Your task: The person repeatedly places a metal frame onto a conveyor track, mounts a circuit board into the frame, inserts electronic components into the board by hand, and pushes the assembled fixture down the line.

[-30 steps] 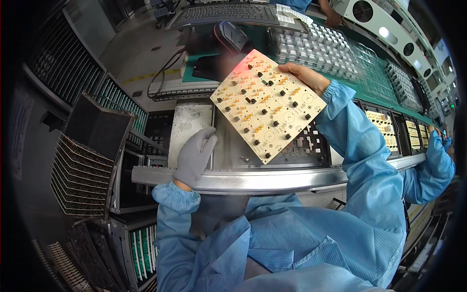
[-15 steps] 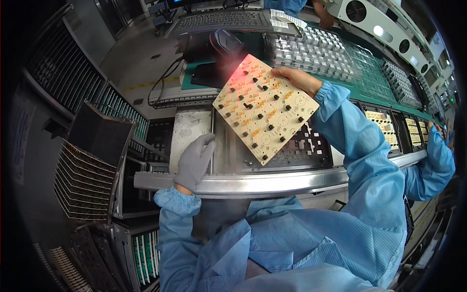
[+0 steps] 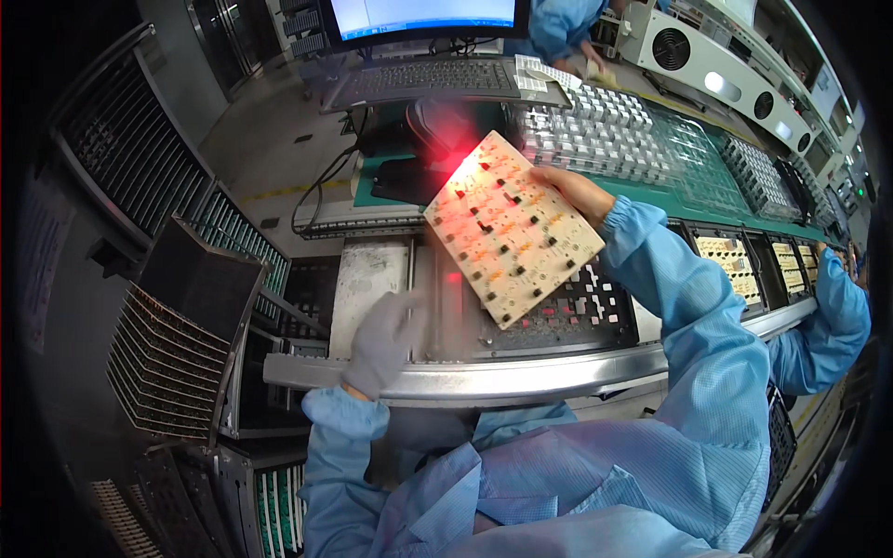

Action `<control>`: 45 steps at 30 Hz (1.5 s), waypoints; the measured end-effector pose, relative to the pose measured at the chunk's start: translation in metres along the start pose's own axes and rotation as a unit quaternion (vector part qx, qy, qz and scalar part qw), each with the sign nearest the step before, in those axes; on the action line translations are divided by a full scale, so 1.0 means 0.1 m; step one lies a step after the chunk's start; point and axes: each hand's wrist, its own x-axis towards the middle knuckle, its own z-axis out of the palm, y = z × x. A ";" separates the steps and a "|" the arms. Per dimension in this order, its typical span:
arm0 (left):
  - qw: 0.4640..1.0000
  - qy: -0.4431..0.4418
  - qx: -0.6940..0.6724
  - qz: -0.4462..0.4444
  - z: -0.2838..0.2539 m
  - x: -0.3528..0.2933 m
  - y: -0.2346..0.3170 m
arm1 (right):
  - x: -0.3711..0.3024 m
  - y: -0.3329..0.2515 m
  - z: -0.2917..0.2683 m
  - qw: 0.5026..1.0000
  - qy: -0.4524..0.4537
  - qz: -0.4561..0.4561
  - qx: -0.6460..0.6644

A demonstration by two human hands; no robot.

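A cream circuit board (image 3: 507,244) dotted with black and orange components is tilted above the work rail. My bare right hand (image 3: 577,193) grips it by its upper right edge. Red light from a dark barcode scanner (image 3: 442,126) falls on the board's upper left part. My left hand (image 3: 379,342), in a grey glove, hovers over the metal rail (image 3: 465,379) left of the board, holding nothing. Its fingers are stretched out and a little blurred by motion. Under the board lies a dark fixture plate (image 3: 595,312) with cut-outs, partly hidden.
At left stands a rack of boards (image 3: 172,363). Behind are a keyboard (image 3: 423,82), a lit monitor (image 3: 419,19) and clear trays of parts (image 3: 595,139). More boards (image 3: 730,265) sit in fixtures at right, near a co-worker's sleeve (image 3: 805,335). Another person's sleeve (image 3: 563,28) shows at the back.
The board has shifted slightly down in the picture, and the red light now spreads brighter across it. My left hand has moved a little to the right, its fingers spreading. The monitor has come into view.
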 end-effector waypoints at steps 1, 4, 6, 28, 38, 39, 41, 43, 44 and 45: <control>0.999 -0.015 -0.011 0.035 0.03 0.00 0.17 | -0.02 0.03 -0.16 0.998 -0.059 -0.009 0.030; 0.975 -0.088 0.029 0.202 0.17 -0.04 0.45 | -0.25 0.00 -0.47 0.987 -0.156 -0.019 0.028; 0.969 -0.092 0.064 0.219 0.31 -0.04 0.53 | -0.34 -0.05 -0.55 0.981 -0.193 -0.015 -0.007; 0.961 0.029 0.200 0.187 -0.05 0.06 0.46 | 0.26 0.05 -0.03 0.873 -0.020 -0.200 -0.444; 0.949 0.082 0.212 0.219 0.04 -0.01 0.71 | 0.31 -0.15 -0.13 0.844 -0.102 -0.282 -0.444; 0.948 0.074 0.211 0.225 0.07 -0.01 0.71 | 0.27 -0.10 -0.22 0.849 -0.102 -0.270 -0.442; 0.949 0.071 0.211 0.223 0.10 -0.04 0.72 | 0.14 0.01 -0.19 0.835 -0.080 -0.292 -0.460; 0.950 0.065 0.218 0.213 0.11 -0.06 0.80 | -0.04 0.05 -0.19 0.815 -0.024 -0.299 -0.496; 0.951 0.065 0.216 0.212 0.12 -0.06 0.84 | -0.11 0.08 -0.21 0.791 0.034 -0.305 -0.529; 0.950 0.069 0.219 0.211 0.15 -0.05 0.87 | -0.16 0.12 -0.24 0.784 0.045 -0.309 -0.536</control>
